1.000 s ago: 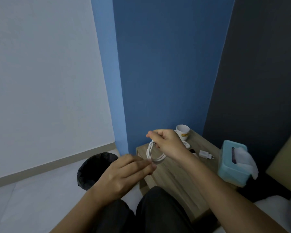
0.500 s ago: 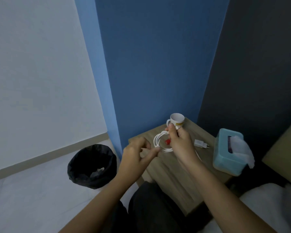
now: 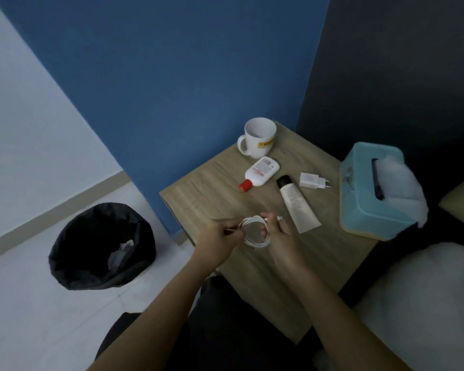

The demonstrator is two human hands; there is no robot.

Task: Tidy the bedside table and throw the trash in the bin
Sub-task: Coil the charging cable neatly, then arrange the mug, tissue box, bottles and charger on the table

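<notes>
Both hands at lower centre over the surface (image 3: 212,188): left hand (image 3: 217,243) and right hand (image 3: 281,236) grips each grasping the coiled white cable (image 3: 255,232).

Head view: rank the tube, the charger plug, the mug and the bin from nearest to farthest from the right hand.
From the right hand:
1. Tube, on the table just beyond the fingers.
2. Charger plug, farther back, beside the tube's cap.
3. Mug, at the table's back corner.
4. Bin, on the floor, to the left of the table.
</notes>
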